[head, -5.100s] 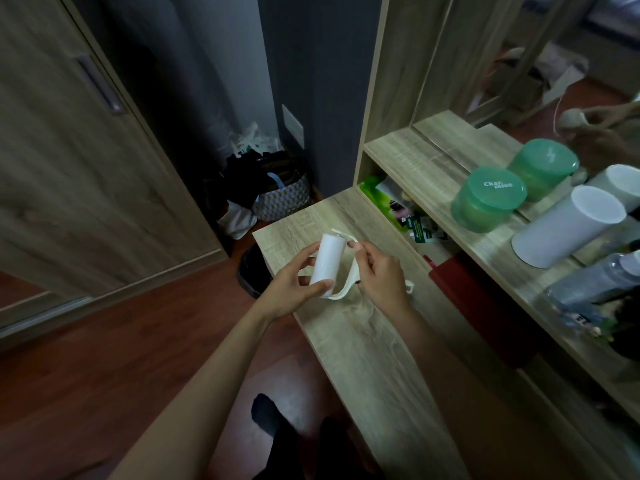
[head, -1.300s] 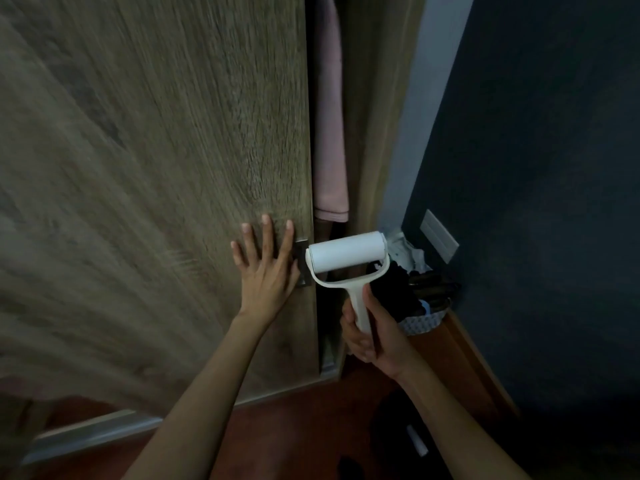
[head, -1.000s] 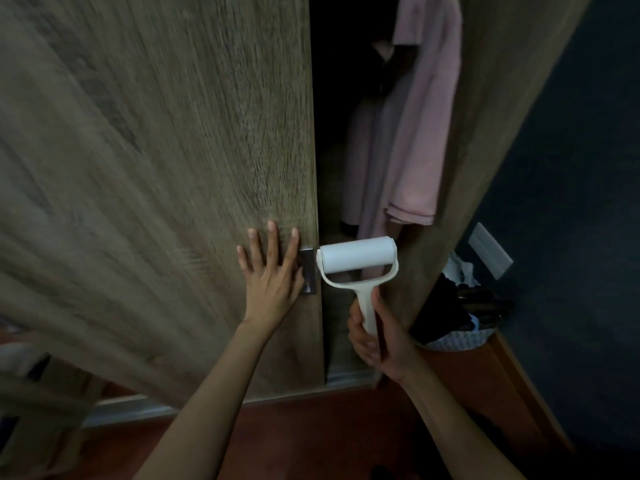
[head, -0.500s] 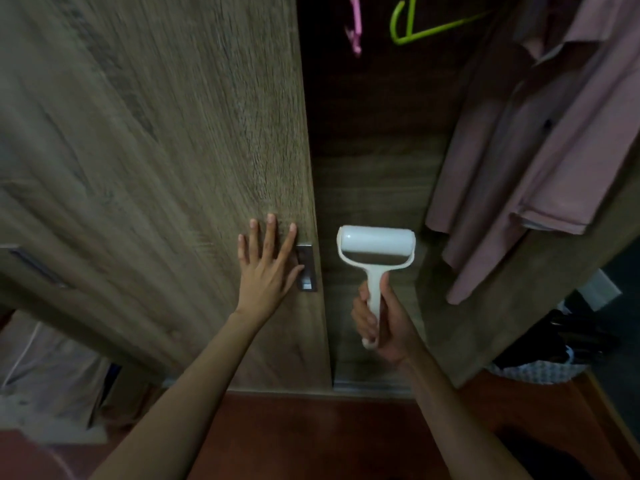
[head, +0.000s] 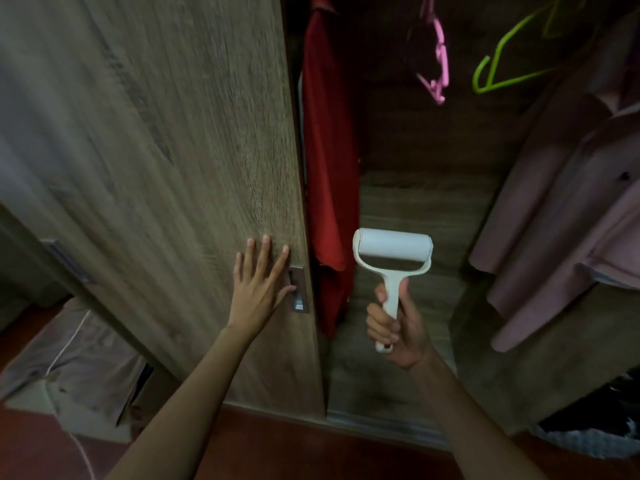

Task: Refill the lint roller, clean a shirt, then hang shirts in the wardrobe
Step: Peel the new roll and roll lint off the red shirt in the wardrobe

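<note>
My right hand (head: pixel 398 323) grips the handle of a white lint roller (head: pixel 393 251), held upright in front of the open wardrobe. My left hand (head: pixel 258 289) lies flat with spread fingers on the wooden sliding door (head: pixel 156 168), its thumb at the metal recessed handle (head: pixel 298 289). Inside the wardrobe a red shirt (head: pixel 329 168) hangs just behind the door's edge. A pink shirt (head: pixel 571 220) hangs on the right. A pink hanger (head: pixel 437 60) and a green hanger (head: pixel 502 60) hang bare at the top.
A second sliding door (head: pixel 65 258) stands behind the first at the left, with pale folded fabric (head: pixel 76 355) below it. A basket with dark clothes (head: pixel 595 431) sits on the red-brown floor at the bottom right.
The sliding door has moved further left under my left hand, and the red shirt has come into sight. The lint roller stays upright in my right hand.
</note>
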A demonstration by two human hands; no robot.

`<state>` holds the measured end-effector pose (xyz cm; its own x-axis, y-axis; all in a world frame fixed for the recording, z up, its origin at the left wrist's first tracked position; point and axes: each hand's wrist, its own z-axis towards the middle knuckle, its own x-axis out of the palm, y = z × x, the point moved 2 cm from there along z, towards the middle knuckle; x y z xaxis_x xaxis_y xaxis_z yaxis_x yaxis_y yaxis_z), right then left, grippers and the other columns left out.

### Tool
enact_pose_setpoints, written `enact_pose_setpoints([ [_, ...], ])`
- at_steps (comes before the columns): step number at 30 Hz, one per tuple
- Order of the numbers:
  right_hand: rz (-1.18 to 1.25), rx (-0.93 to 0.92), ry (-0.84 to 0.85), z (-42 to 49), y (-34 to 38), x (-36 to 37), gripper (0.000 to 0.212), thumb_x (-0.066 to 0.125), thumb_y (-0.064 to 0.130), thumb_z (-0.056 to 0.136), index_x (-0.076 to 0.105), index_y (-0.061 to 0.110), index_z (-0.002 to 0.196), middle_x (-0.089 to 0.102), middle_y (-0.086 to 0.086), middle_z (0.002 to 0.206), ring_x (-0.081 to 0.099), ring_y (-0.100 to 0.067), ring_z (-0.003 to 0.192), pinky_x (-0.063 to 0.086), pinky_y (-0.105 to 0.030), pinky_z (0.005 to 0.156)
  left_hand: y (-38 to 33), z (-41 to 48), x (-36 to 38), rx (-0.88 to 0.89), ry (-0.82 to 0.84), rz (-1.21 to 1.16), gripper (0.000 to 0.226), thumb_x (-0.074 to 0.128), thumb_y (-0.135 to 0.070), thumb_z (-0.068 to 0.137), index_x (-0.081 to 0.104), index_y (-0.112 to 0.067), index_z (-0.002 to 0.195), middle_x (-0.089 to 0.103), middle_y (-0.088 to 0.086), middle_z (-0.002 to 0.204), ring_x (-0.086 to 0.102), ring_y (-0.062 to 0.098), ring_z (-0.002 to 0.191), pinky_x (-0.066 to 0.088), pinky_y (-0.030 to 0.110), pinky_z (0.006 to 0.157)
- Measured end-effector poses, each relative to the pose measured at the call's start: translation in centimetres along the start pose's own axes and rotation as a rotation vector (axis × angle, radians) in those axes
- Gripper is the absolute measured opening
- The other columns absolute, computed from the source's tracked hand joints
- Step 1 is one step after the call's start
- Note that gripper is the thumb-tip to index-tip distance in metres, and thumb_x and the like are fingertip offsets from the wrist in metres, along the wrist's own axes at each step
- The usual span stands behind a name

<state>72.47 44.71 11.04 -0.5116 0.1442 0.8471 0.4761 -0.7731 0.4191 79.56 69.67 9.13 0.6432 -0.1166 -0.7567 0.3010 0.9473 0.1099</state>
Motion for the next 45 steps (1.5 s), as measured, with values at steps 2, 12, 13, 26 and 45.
enact_pose_setpoints([
  [2,-0.010,0.016,0.016,0.6,-0.1,0.2,0.046,0.031,0.045,0.100,0.051,0.003,0.101,0.036,-0.004,0.057,0.036,-0.015,0.046,0.034,-0.024,0.044,0.9,-0.1,-0.2,-0.003,0.006,0.024,0.085,0.040,-0.061,0.089,-0.004,-0.028,0.154,-0.016,0.008,0.161,-0.008,0.034,0.148,0.019,0.055,0.115],
  [12,-0.077,0.029,-0.016,2.1,-1.2,0.8,0.047,0.035,0.044,0.099,0.055,0.002,0.103,0.035,-0.004,0.055,0.033,-0.013,0.044,0.029,-0.023,0.042,3.2,-0.5,-0.6,0.041,0.014,0.035,0.082,0.037,-0.062,0.090,-0.003,-0.029,0.154,-0.015,0.005,0.162,-0.008,0.030,0.149,0.012,0.048,0.118],
  [13,-0.074,0.027,-0.016,2.1,-1.2,0.9,0.047,0.035,0.044,0.099,0.055,0.002,0.104,0.035,-0.004,0.055,0.033,-0.013,0.044,0.029,-0.023,0.042,3.2,-0.5,-0.8,0.035,0.028,0.034,0.082,0.037,-0.061,0.090,-0.003,-0.029,0.154,-0.016,0.005,0.162,-0.008,0.031,0.149,0.014,0.050,0.118],
  [26,-0.053,0.160,-0.008,2.9,6.1,-1.3,0.052,0.033,0.045,0.099,0.054,-0.001,0.109,0.042,-0.010,0.059,0.035,-0.015,0.044,0.028,-0.026,0.043,-10.5,2.2,-7.7,-0.310,-0.156,-0.695,0.044,0.047,-0.024,0.099,0.044,-0.016,0.142,0.043,0.004,0.148,0.041,0.011,0.136,0.037,0.035,0.111],
  [45,-0.107,0.452,0.093,5.2,8.1,-2.2,0.045,0.048,0.048,0.093,0.058,0.006,0.101,0.048,0.000,0.052,0.037,-0.008,0.036,0.033,-0.019,0.036,-10.8,3.4,-11.7,-0.907,-0.561,-0.563,0.027,0.063,0.000,0.087,0.072,-0.022,0.100,0.073,-0.005,0.096,0.068,0.004,0.087,0.057,0.029,0.079],
])
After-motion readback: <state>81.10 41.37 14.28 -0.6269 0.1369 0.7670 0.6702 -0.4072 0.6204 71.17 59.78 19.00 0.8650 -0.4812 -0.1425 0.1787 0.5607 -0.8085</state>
